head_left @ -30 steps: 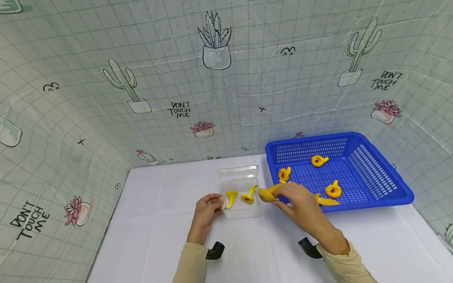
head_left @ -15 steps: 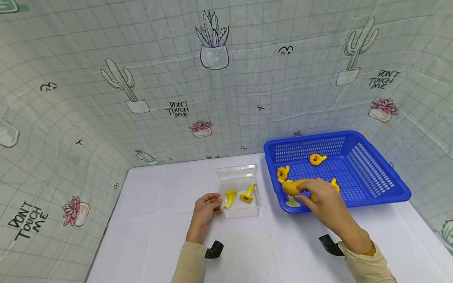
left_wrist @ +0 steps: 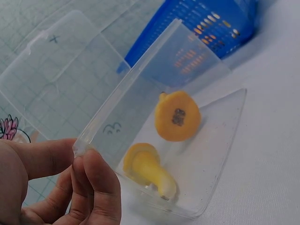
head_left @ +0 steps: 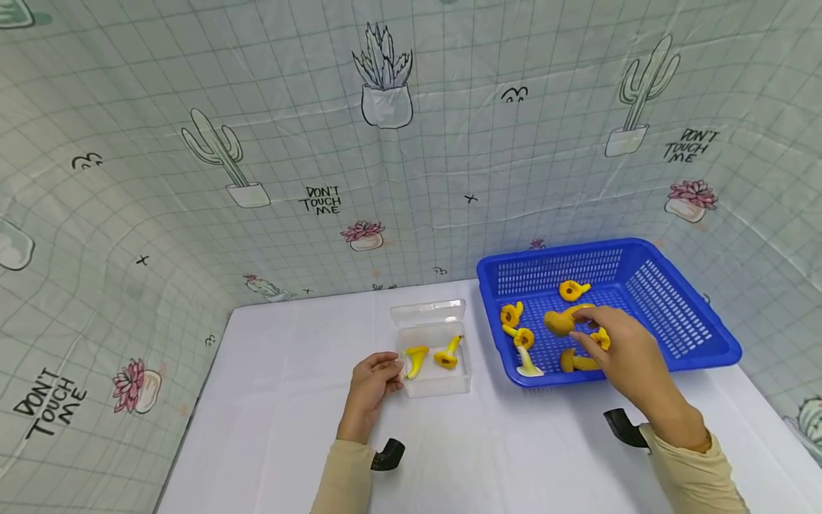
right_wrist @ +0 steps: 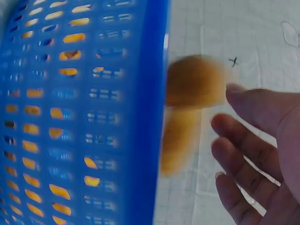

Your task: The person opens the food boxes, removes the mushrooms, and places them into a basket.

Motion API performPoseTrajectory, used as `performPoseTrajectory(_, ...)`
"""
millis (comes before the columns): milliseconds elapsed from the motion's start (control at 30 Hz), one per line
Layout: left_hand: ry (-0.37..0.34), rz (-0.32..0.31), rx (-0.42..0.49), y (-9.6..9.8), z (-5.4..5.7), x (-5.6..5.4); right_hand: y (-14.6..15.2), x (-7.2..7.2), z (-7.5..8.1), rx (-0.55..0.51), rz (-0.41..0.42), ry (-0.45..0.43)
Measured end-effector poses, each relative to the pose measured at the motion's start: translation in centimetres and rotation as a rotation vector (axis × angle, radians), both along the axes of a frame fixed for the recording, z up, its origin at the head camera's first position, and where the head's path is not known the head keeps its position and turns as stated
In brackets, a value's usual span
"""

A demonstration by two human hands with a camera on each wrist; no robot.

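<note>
My left hand (head_left: 370,389) pinches the left rim of a clear plastic box (head_left: 438,387) between thumb and fingers. Its lid (head_left: 427,312) stands open at the back. Inside lie two yellow mushrooms: one on its side (head_left: 416,363), the other (head_left: 447,355) with its cap toward me. Over the blue basket (head_left: 705,355) is my right hand (head_left: 632,357), beside a larger brownish-yellow mushroom (head_left: 560,323). In the right wrist view this mushroom (right_wrist: 197,82) is blurred and apart from the spread fingers, with the thumb tip near its cap.
Several yellow mushrooms lie scattered in the basket, among them one at the back (head_left: 570,290) and a pale one (head_left: 529,364) at the front left corner. The basket stands right of the box on a white tablecloth (head_left: 289,400). A patterned cloth (head_left: 424,157) rises behind.
My right hand has moved right from beside the box to over the basket, carrying the brownish-yellow mushroom, and its fingers have let go. My left hand has stayed on the box's rim.
</note>
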State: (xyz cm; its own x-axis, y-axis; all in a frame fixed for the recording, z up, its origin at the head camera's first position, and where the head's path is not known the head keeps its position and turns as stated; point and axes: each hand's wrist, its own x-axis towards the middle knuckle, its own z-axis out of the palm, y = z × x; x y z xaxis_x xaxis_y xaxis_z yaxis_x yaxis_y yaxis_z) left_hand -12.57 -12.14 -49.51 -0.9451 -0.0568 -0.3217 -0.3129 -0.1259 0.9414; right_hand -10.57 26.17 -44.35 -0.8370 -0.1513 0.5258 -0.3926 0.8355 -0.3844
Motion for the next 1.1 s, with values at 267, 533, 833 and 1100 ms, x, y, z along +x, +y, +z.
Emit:
performPoseTrajectory(267, -0.017, 0.002, -0.014, 0.1, -0.3, -0.1, -1.9, 0.8, -0.9, -0.037, 0.078, 0.027)
performPoseTrajectory(533, -0.013, 0.011, -0.013, 0.0, -0.3, -0.2, -6.3, 1.2, -2.1, -0.060, 0.210, 0.038)
performPoseTrajectory(833, -0.008, 0.012, 0.003, -0.1, -0.2, -0.1, -10.6, 0.7, -2.6, -0.047, 0.288, -0.029)
performPoseTrajectory(1100, -0.005, 0.005, 0.014, -0.1, -0.1, 0.1, -13.1, -1.1, -2.9, -0.031, 0.346, -0.028)
